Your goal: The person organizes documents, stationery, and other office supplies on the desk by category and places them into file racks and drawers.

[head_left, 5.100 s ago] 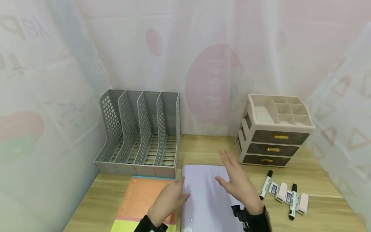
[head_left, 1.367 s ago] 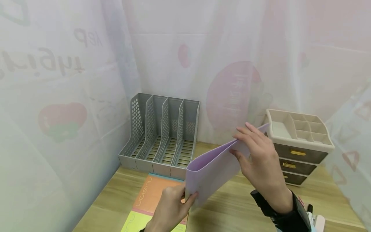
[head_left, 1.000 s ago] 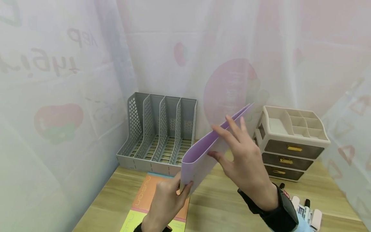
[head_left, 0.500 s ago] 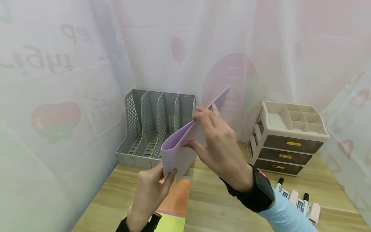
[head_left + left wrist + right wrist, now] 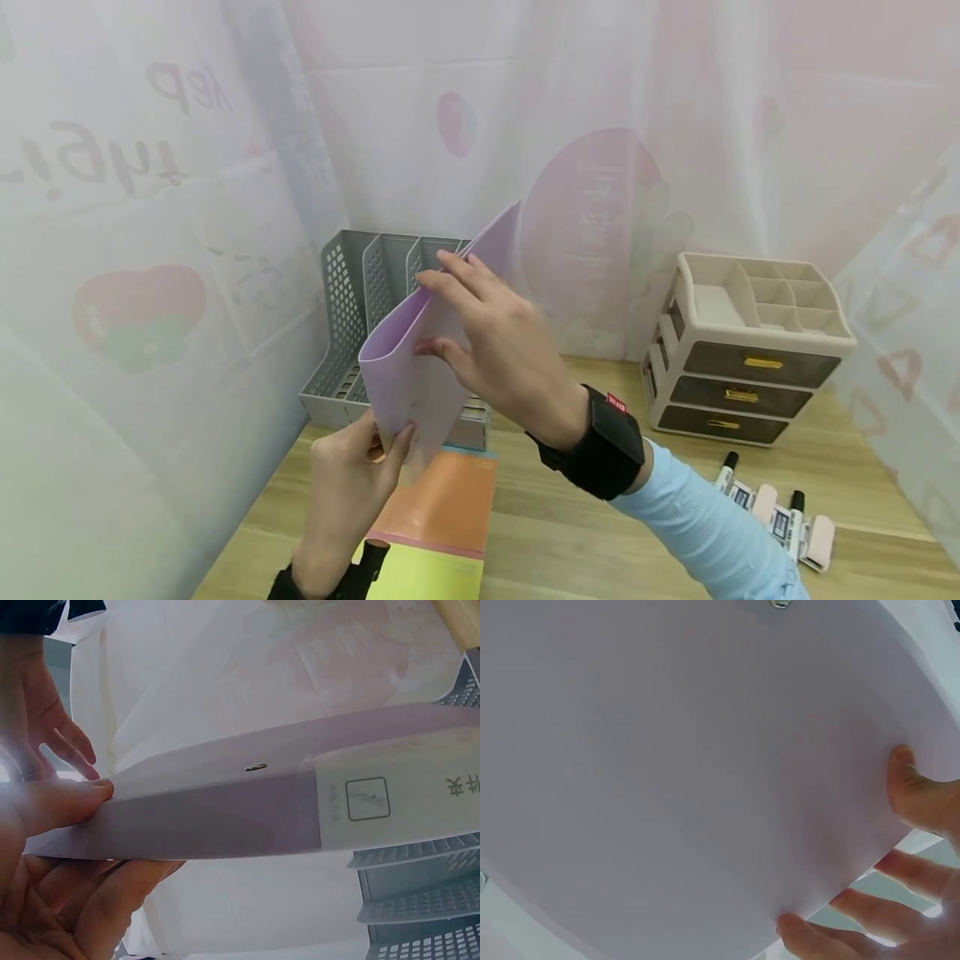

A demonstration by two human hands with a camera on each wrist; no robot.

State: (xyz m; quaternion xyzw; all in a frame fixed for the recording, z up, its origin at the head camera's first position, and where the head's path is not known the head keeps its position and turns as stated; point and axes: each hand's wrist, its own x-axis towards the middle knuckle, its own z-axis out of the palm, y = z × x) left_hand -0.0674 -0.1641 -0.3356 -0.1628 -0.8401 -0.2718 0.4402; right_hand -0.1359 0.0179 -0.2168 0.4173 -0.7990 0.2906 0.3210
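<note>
Both hands grasp a lilac folder [image 5: 420,350] above the grey file rack [image 5: 352,333], left hand [image 5: 348,483] pinching its lower corner, right hand [image 5: 495,350] gripping its top edge; tilted, it could catch a divider.

I see a light wooden table [image 5: 570,533] closed in on three sides by thin white curtains [image 5: 420,108] printed with faint pink rounds, letters and a red-and-green fruit shape at the left. Soft, even light comes through the cloth. At the far left of the table stands a grey slotted file rack [image 5: 348,300]; at the far right, a beige drawer unit [image 5: 750,350] with brown drawer fronts.
</note>
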